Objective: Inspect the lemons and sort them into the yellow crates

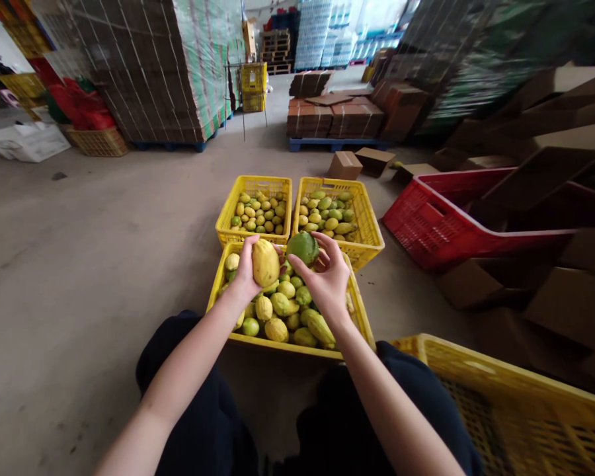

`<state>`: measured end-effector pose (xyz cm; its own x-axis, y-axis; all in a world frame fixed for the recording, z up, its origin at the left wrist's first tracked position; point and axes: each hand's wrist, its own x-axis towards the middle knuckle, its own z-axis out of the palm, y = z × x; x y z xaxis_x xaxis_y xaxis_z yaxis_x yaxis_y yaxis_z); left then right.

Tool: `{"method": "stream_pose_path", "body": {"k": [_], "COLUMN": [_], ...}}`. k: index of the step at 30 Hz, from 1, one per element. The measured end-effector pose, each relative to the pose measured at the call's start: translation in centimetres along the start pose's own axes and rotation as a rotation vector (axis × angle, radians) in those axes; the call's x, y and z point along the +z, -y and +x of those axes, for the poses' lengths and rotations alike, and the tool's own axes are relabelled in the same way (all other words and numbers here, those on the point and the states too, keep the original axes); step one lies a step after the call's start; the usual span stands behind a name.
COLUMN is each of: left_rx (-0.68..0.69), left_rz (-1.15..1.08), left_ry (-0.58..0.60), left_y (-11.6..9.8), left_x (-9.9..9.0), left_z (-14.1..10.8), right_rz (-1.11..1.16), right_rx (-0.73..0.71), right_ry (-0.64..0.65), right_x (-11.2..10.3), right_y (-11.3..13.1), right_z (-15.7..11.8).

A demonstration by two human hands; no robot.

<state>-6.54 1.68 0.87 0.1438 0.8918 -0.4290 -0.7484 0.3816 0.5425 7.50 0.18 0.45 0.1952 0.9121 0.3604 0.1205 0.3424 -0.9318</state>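
Note:
My left hand (248,266) is closed around a yellow, oval, faintly ribbed fruit (266,263) with small dark specks. Beside it, a rounder green fruit (302,248) is held between the thumb and fingers of my right hand (328,271). Both fruits are above the near yellow crate (287,347), which holds many yellow and green fruits (279,303), some of them ribbed. The exact kind of fruit cannot be made out. My hands and forearms hide parts of this crate.
Behind stand a left yellow crate (221,221) and a right yellow crate (371,221), both with fruit. A red crate (411,221) with cardboard is to the right. Another yellow crate (500,370) sits by my right knee. Wrapped pallets (139,73) and stacked flat cardboard (357,119) are farther back.

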Motion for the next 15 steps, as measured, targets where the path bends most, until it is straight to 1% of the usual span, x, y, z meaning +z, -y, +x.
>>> {"method": "stream_pose_path", "body": {"k": [2,4,6,7,9,12,13,15], "left_rx": [-0.001,-0.022,-0.034,-0.035,-0.021,0.050,0.072,0.108], "left_rz": [-0.038,-0.061,-0.070,-0.069,-0.055,-0.020,-0.008,0.008], "left_ry": [0.029,0.083,0.154,0.171,0.149,0.073,0.066,0.073], "left_y": [0.1,0.2,0.4,0.5,0.7,1.1,1.3,1.6], "left_x": [0.0,0.0,0.0,0.0,-0.1,-0.3,-0.4,-0.6], "left_z": [-0.2,-0.4,-0.6,-0.7,-0.7,-0.4,-0.3,-0.2], "right_rz": [-0.091,-0.169,-0.226,-0.243,-0.257,-0.291,-0.319,-0.385], "right_rx": [-0.087,-0.152,-0.191,-0.202,-0.213,-0.230,-0.245,-0.299], "right_ry": [-0.014,-0.025,-0.011,0.012,0.099,0.271,0.311,0.342], "right_x": [0.2,0.4,0.6,0.6,0.7,0.8,0.8,1.0], "right_y": [-0.4,-0.8,-0.9,-0.9,-0.7,-0.4,-0.4,-0.4], "right_z": [-0.1,-0.1,-0.1,-0.2,-0.5,-1.1,-1.3,-1.8]}}
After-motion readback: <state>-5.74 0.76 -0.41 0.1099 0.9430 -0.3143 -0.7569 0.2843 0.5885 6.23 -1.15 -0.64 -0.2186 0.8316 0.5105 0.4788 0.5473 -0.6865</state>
